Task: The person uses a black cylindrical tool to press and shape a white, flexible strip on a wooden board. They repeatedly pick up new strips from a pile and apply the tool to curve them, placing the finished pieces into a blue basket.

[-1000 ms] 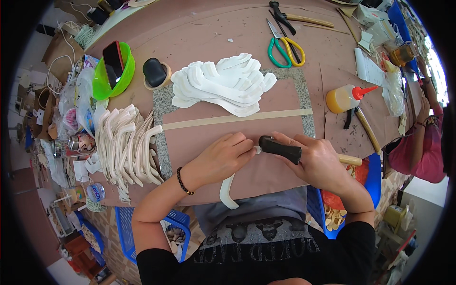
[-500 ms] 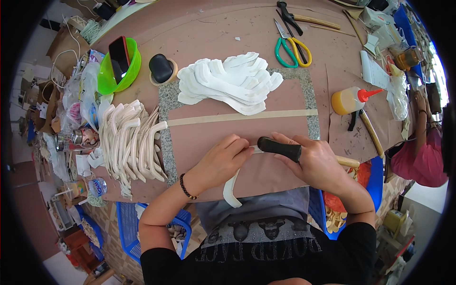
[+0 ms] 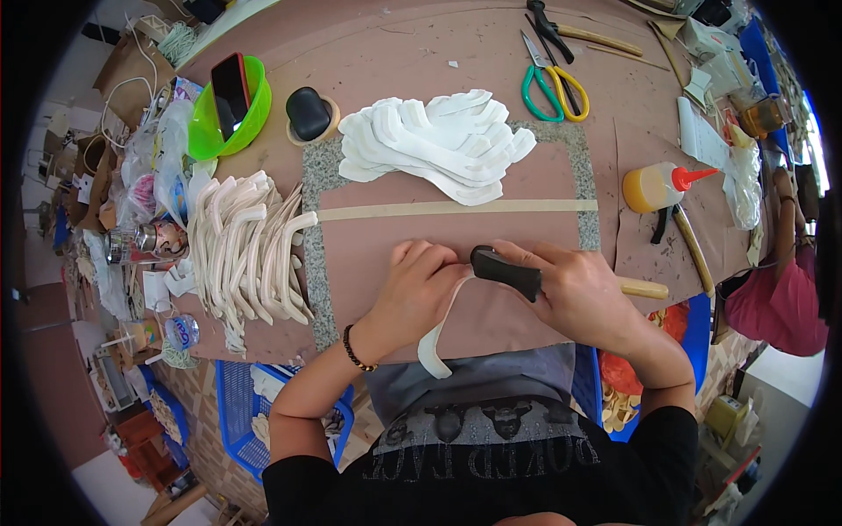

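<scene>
The desk [image 3: 395, 53] is covered in brown board, with a speckled stone slab [image 3: 586, 188] set into its middle. Above the slab's top edge lies a stack of white cut-out pieces [image 3: 438, 145]. Left of the slab sits a pile of curved cream strips [image 3: 246, 254]; beyond its upper right corner lie green-and-yellow scissors [image 3: 553, 83]; to its right, a glue bottle [image 3: 658, 186].
</scene>
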Tool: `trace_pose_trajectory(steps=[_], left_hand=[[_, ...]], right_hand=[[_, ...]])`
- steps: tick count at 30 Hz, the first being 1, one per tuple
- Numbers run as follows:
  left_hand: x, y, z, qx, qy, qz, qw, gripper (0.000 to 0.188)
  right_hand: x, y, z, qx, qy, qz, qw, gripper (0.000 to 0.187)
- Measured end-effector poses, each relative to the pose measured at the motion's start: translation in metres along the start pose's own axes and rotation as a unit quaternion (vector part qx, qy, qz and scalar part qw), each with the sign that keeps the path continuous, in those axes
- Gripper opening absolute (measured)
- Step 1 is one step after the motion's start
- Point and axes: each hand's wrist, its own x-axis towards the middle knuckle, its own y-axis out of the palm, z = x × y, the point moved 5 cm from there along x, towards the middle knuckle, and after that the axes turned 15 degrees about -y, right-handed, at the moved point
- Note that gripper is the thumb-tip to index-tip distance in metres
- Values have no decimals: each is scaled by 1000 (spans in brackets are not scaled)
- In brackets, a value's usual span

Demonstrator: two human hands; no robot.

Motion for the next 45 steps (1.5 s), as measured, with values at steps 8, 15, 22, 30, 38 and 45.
trace_pose_trajectory(steps=[8,15,22,30,38,45], left_hand=[[-7,-2,-7,69,6,-29,997,19],[-8,-8,7,-27,-20,-34,999,22],[-9,-4,-14,110,83,-5,990,22],[-14,-2,-18,147,56,-27,987,24],[-26,-1,-6,-3,-74,-91,993,21],[-24,2,-20,127,13,-49,991,24]], right_hand=[[8,-3,6,10,4,6,1000,46],[11,4,3,8,11,22,1000,42],[10,0,3,9,6,6,1000,44],[11,4,4,-6,-2,18,1000,45],[12,8,4,-16,-17,16,1000,41],[13,9,5,-12,-37,6,999,45]])
